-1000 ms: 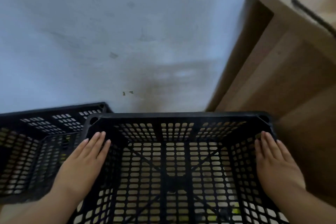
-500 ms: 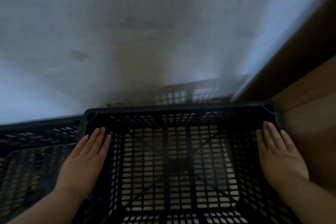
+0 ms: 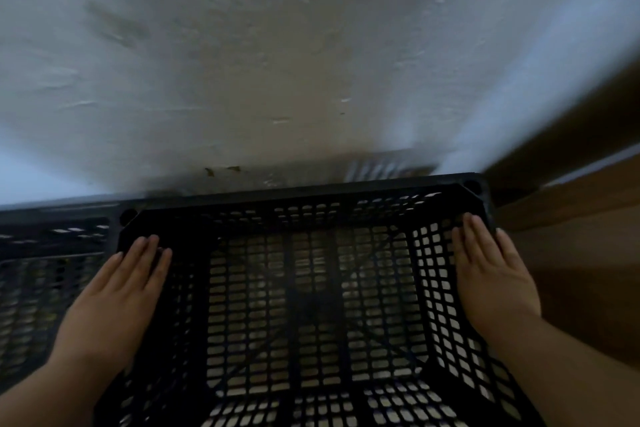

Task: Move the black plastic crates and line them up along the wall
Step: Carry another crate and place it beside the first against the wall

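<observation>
A black perforated plastic crate (image 3: 311, 204) fills the lower middle of the head view, its far rim close to the pale wall (image 3: 277, 62). My left hand (image 3: 117, 295) lies over its left rim and my right hand (image 3: 491, 277) over its right rim, fingers extended along the edges, gripping the crate from both sides. A second black crate (image 3: 48, 253) stands directly to the left, against the wall and beside the held one.
A brown wooden cabinet (image 3: 571, 236) stands on the right, close to the crate's right side. The wall runs across the whole upper view, with small scuff marks near its base.
The crate has gone forward toward the wall; its far rim now sits nearly against it. The view tilted down and closer. Both hands stay on the rims.
</observation>
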Action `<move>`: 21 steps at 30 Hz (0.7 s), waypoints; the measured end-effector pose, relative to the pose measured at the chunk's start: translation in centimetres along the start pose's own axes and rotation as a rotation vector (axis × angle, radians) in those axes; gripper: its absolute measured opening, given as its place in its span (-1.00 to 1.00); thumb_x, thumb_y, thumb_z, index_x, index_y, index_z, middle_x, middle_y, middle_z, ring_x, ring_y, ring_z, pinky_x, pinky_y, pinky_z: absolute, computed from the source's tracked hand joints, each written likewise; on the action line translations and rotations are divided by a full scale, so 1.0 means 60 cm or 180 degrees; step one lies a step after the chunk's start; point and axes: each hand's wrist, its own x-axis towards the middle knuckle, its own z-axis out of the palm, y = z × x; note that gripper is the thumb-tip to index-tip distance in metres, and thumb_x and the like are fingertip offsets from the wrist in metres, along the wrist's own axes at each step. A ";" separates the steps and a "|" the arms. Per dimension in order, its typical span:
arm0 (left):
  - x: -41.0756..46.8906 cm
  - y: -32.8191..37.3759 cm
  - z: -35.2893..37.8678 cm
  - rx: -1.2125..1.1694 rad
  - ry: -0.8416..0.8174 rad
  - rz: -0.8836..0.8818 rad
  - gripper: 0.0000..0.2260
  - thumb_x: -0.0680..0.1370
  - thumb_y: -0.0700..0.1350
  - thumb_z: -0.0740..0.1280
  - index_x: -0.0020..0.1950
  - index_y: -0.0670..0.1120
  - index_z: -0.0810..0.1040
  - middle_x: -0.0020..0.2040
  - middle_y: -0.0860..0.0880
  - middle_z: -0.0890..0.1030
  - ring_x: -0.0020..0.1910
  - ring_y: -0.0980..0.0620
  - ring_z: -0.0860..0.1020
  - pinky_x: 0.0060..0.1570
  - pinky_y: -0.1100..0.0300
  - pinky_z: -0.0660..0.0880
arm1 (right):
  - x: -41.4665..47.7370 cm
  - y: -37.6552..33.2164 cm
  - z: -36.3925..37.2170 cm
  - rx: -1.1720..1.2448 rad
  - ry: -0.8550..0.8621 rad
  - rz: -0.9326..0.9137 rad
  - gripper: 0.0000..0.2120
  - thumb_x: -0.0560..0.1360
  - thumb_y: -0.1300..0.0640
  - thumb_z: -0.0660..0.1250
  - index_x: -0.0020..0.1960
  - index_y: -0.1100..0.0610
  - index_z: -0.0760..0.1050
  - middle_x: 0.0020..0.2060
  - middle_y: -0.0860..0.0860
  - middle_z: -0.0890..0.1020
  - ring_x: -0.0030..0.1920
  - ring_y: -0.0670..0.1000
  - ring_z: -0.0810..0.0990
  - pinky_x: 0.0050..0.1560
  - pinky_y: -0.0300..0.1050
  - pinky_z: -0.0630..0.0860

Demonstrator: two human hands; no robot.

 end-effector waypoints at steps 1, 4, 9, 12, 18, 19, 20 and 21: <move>0.000 -0.006 0.003 0.0062 0.0224 -0.0015 -0.09 0.08 -0.25 0.48 0.42 -0.27 0.27 0.38 -0.32 0.35 0.53 -0.04 -0.14 0.48 0.11 -0.23 | 0.001 -0.004 0.006 0.0030 -0.0047 -0.0006 -0.46 0.36 0.22 -0.04 0.26 0.39 0.37 0.30 0.26 0.36 0.53 0.01 -0.21 0.48 0.01 -0.19; 0.009 -0.012 0.012 -0.0039 0.0569 -0.0063 -0.21 0.19 -0.28 0.30 0.43 -0.25 0.20 0.39 -0.30 0.35 0.53 -0.04 -0.13 0.48 0.10 -0.22 | -0.003 -0.009 0.014 -0.0175 -0.0328 0.0003 -0.45 0.36 0.23 -0.05 0.29 0.40 0.36 0.32 0.28 0.36 0.52 0.02 -0.23 0.47 0.02 -0.22; 0.036 0.011 0.025 -0.0023 0.0890 -0.0046 -0.35 0.21 -0.40 0.36 0.32 -0.32 0.40 0.38 -0.30 0.34 0.52 -0.01 -0.09 0.48 0.12 -0.23 | -0.014 -0.016 -0.018 -0.1018 -0.1142 0.0164 -0.40 0.55 0.19 -0.14 0.35 0.17 -0.53 0.36 0.20 -0.48 0.06 0.12 -0.79 -0.01 0.06 -0.78; 0.045 0.018 0.041 -0.0033 0.0820 -0.0106 -0.31 0.22 -0.40 0.36 0.37 -0.29 0.35 0.41 -0.29 0.29 0.53 0.00 -0.18 0.48 0.12 -0.26 | -0.007 -0.016 -0.022 -0.1105 -0.1544 0.0275 -0.40 0.56 0.19 -0.14 0.36 0.16 -0.54 0.35 0.19 -0.51 0.02 0.12 -0.80 -0.05 0.05 -0.78; 0.069 0.026 0.027 0.0179 0.0658 -0.0122 -0.18 0.33 -0.28 0.38 0.50 -0.19 0.03 0.51 -0.27 -0.03 0.46 -0.03 -0.35 0.39 0.08 -0.48 | 0.003 -0.023 -0.019 -0.1045 -0.1922 0.0369 -0.40 0.56 0.19 -0.14 0.38 0.22 -0.52 0.34 0.19 -0.51 -0.08 0.08 -0.86 -0.02 0.02 -0.74; 0.070 0.022 0.029 0.0072 0.0613 -0.0173 -0.18 0.21 -0.34 0.44 0.44 -0.25 0.22 0.47 -0.29 0.16 0.50 -0.04 -0.19 0.45 0.09 -0.36 | 0.003 -0.024 -0.018 -0.1048 -0.1956 0.0360 -0.40 0.56 0.19 -0.14 0.38 0.21 -0.51 0.34 0.19 -0.51 -0.09 0.08 -0.86 -0.03 0.02 -0.75; 0.071 0.020 0.032 0.0058 0.0714 -0.0147 -0.17 0.13 -0.38 0.47 0.39 -0.27 0.31 0.43 -0.30 0.26 0.51 -0.04 -0.11 0.48 0.10 -0.28 | 0.003 -0.024 -0.017 -0.1032 -0.1944 0.0362 -0.40 0.56 0.19 -0.14 0.39 0.21 -0.51 0.34 0.19 -0.51 -0.09 0.08 -0.87 -0.03 0.02 -0.75; 0.071 0.019 0.035 0.0108 0.0777 -0.0132 -0.16 0.10 -0.39 0.48 0.38 -0.28 0.33 0.42 -0.30 0.29 0.52 -0.04 -0.10 0.48 0.10 -0.25 | 0.004 -0.024 -0.017 -0.1017 -0.1925 0.0384 -0.40 0.56 0.19 -0.14 0.39 0.21 -0.50 0.34 0.19 -0.51 -0.08 0.08 -0.86 -0.04 0.02 -0.76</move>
